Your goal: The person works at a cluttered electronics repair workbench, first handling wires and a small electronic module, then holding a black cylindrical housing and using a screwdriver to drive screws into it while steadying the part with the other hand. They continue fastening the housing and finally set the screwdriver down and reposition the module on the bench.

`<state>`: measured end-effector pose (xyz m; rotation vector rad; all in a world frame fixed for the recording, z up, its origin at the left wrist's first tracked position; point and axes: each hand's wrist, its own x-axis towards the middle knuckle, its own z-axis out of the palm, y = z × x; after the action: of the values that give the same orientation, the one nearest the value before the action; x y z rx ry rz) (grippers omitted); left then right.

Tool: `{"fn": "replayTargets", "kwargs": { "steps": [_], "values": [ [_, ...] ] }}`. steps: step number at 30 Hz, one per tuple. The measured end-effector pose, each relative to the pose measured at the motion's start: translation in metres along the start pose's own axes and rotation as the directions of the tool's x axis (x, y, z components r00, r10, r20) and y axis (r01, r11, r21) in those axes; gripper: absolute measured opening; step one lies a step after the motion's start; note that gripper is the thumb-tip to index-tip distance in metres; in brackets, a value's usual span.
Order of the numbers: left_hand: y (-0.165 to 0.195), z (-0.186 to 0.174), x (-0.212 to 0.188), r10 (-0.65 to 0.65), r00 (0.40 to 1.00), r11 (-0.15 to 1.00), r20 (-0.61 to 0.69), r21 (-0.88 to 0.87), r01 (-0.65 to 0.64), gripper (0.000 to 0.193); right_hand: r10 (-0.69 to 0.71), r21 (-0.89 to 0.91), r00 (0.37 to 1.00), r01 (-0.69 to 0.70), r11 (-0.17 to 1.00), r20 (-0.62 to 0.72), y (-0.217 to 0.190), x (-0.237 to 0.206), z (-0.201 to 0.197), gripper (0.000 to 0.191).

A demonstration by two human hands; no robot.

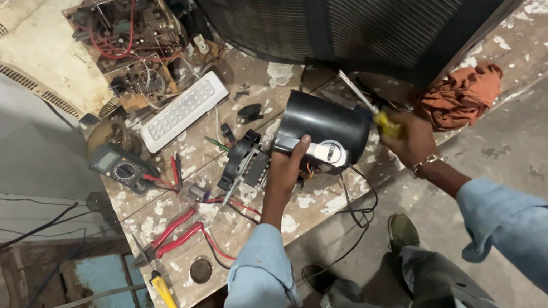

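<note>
My left hand (287, 168) grips the lower edge of a black rounded appliance housing (324, 125) that lies on the paint-spattered wooden workbench (311, 206). A shiny metal part (329, 154) shows at the housing's open end, just right of my fingers. My right hand (411, 141), with a metal bracelet on the wrist, holds a yellow-handled screwdriver (385, 123) whose shaft (356, 91) points up and away past the housing's right side. A black motor assembly (245, 165) sits right beside my left hand.
A multimeter (120, 168) with red leads, red-handled pliers (177, 232), a second yellow screwdriver (162, 292), a white LED panel (184, 109), an opened device with circuit boards (127, 45), an orange rag (461, 95) and a large black grille (367, 2) surround the spot. My shoe (401, 230) rests on the floor.
</note>
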<state>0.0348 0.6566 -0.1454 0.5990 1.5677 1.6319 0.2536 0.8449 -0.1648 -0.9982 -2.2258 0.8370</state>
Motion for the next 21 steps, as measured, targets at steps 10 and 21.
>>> {"fn": "replayTargets", "kwargs": {
  "steps": [10, 21],
  "values": [
    [-0.002, 0.002, 0.003, -0.023, 0.997, 0.995, -0.077, 0.092, 0.031, 0.039, -0.235, 0.164, 0.919, 0.191, 0.968, 0.315, -0.116, 0.012, -0.033, 0.034],
    [-0.01, 0.012, 0.007, -0.093, 0.994, 0.995, -0.057, -0.029, 0.091, 0.039, -0.351, 0.057, 0.847, 0.36, 0.931, 0.399, -0.127, 0.008, -0.023, 0.038]
  ]
}}
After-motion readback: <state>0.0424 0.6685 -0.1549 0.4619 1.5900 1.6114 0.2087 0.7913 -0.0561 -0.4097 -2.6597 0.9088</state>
